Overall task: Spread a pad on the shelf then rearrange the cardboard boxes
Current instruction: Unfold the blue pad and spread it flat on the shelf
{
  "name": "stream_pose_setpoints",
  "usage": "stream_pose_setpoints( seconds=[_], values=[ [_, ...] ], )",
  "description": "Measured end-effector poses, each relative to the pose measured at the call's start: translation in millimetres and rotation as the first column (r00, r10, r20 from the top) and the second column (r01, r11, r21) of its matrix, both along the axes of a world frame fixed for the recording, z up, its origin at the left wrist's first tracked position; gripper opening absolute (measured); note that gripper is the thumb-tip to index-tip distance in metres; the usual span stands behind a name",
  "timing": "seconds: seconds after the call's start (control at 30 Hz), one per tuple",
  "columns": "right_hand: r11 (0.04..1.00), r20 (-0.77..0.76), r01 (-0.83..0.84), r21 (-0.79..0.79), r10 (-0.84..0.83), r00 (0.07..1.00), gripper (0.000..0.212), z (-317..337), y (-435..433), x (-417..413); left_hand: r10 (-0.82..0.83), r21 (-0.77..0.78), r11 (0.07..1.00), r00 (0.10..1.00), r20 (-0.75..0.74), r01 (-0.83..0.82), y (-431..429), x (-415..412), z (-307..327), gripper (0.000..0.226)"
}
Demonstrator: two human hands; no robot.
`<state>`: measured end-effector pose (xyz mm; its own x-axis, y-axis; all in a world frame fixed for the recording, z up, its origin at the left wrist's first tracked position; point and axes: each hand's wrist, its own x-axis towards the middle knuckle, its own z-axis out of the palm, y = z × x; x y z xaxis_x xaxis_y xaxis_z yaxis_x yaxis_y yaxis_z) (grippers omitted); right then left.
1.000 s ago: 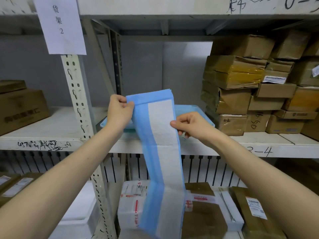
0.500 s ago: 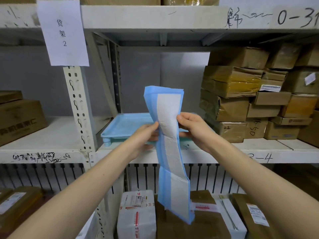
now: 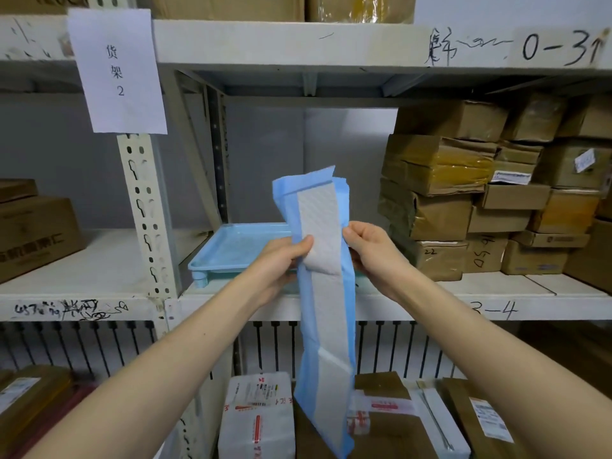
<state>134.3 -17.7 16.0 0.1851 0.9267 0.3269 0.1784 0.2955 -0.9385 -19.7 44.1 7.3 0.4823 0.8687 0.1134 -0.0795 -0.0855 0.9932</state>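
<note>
At frame centre, left hand [image 3: 281, 260] and right hand [image 3: 371, 250] each grip clamped on the folded pad [image 3: 323, 226]; unfolding comes next, I judge, before spreading it on the shelf [image 3: 496, 286].

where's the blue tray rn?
Head view, centre: blue tray sits on the middle shelf, behind the held pad, left of the cardboard boxes.

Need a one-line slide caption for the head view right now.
Both hands, left and right, pinch a folded blue-and-white pad before the shelf with stacked cardboard boxes.
</note>
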Motion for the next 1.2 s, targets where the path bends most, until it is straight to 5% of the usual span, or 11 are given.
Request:
stream_pose_setpoints(
  seconds=[0.17, 0.43, 0.53, 0.67, 0.73, 0.8, 0.93, 1.07, 1.2],
  values=[
    [0.932, 0.034, 0.359, 0.044, -0.36, 0.932, 0.029, -7, 14, 25, 0.243, 0.03, 0.969, 0.966, 0.084, -0.246, 9, -6, 5, 0.022],
    [0.819, 0.015, 0.561, -0.118, -0.564, 0.826, 0.034, -25, 14, 80, 0.555, 0.025, 0.831, 0.832, 0.018, -0.555, 44, -47, 13, 0.027],
    [0.792, 0.182, 0.596, -0.132, -0.572, 0.8, 0.035, -33, 13, 89, 0.479, 0.042, 0.878, 0.873, -0.088, -0.477, 33, -57, 23, 0.044],
    [0.736, 0.451, 0.665, -0.124, -0.555, 0.699, 0.03, -38, 10, 80, 0.099, 0.135, 0.989, 0.927, -0.361, -0.053, 18, -56, 26, 0.046],
    [0.715, 0.56, 0.693, -0.091, -0.539, 0.63, 0.025, -37, 8, 67, 0.145, 0.133, 0.986, 0.907, -0.395, -0.1, 23, -46, 23, 0.045],
    [0.756, 0.503, 0.649, -0.084, -0.53, 0.683, 0.042, -36, 9, 51, 0.195, 0.092, 0.981, 0.903, -0.382, -0.172, 22, -38, 22, 0.058],
    [0.926, -0.05, 0.356, -0.126, -0.364, 0.93, 0.038, -28, 9, 14, 0.127, -0.066, 0.988, 0.976, -0.175, -0.14, 17, -24, 27, 0.048],
    [0.956, 0.066, 0.183, -0.227, -0.173, 0.983, 0.05, -25, 8, -2, 0.043, -0.16, 0.986, 0.999, 0.032, -0.038, 7, -18, 33, 0.021],
    [0.942, 0.179, 0.312, -0.127, -0.287, 0.941, 0.032, -31, 15, 0, 0.094, -0.123, 0.988, 0.995, 0.025, -0.091, 8, -19, 32, 0.029]
  ],
)
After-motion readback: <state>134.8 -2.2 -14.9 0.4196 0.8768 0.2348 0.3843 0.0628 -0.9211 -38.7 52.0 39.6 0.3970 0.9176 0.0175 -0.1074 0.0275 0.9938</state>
